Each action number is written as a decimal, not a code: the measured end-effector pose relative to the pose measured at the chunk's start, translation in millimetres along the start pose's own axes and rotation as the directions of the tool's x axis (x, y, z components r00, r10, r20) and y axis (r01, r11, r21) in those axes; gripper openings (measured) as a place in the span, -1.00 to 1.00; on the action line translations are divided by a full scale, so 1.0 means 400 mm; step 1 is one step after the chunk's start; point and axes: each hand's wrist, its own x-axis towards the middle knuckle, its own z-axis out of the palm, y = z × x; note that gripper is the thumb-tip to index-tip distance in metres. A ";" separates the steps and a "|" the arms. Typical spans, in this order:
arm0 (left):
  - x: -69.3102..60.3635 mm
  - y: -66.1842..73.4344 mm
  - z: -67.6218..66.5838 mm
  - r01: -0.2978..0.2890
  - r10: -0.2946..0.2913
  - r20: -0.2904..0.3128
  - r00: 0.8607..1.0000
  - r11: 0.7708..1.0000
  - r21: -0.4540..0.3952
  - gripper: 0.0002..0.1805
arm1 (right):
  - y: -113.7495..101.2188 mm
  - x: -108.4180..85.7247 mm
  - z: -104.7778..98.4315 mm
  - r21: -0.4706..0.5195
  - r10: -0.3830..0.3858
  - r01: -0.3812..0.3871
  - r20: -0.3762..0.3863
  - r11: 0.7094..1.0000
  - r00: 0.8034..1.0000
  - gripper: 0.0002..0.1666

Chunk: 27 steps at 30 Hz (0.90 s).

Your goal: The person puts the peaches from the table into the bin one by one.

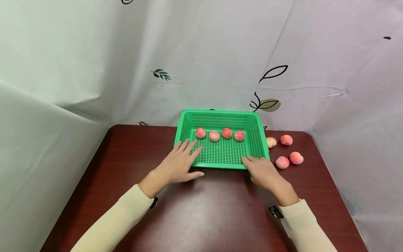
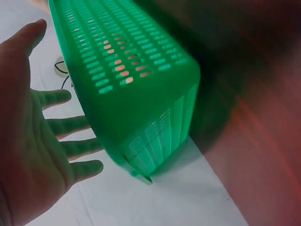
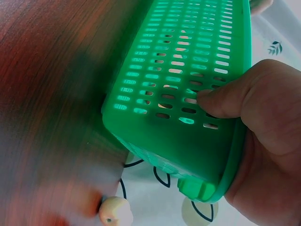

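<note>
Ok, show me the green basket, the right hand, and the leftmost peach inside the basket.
Green basket [image 1: 220,166], head view, near rim.
Right hand [image 1: 262,171], head view, back of hand.
Leftmost peach [image 1: 200,133], head view, visible middle.

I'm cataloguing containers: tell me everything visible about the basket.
The basket is green, rectangular, apparently plastic, with slotted walls and floor and a smooth rim. It sits upright on the table, four peaches inside. The right hand grips the near rim's right end; the left hand spreads over the left end, contact unclear.
</note>
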 end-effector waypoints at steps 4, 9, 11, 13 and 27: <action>-0.012 0.022 0.012 -0.008 0.009 -0.020 1.000 1.000 0.028 -0.04 | 0.001 0.001 0.001 0.000 0.002 -0.002 0.000 1.000 1.000 -0.67; -0.018 0.043 0.038 -0.002 0.005 -0.040 0.999 0.998 0.060 -0.12 | 0.003 0.000 0.007 0.001 -0.002 0.002 -0.014 1.000 1.000 -0.67; -0.019 0.049 0.050 0.006 -0.003 -0.051 0.999 0.998 0.062 -0.15 | 0.003 -0.001 0.009 0.002 -0.004 0.004 -0.018 1.000 1.000 -0.66; -0.021 0.052 0.060 0.014 -0.010 -0.061 0.998 0.998 0.067 -0.17 | 0.003 -0.001 0.010 0.003 -0.004 0.004 -0.016 1.000 1.000 -0.66; -0.022 0.061 0.108 0.048 -0.018 -0.214 0.977 0.989 0.137 -0.44 | 0.004 0.001 0.011 0.000 0.006 -0.006 0.003 1.000 1.000 -0.67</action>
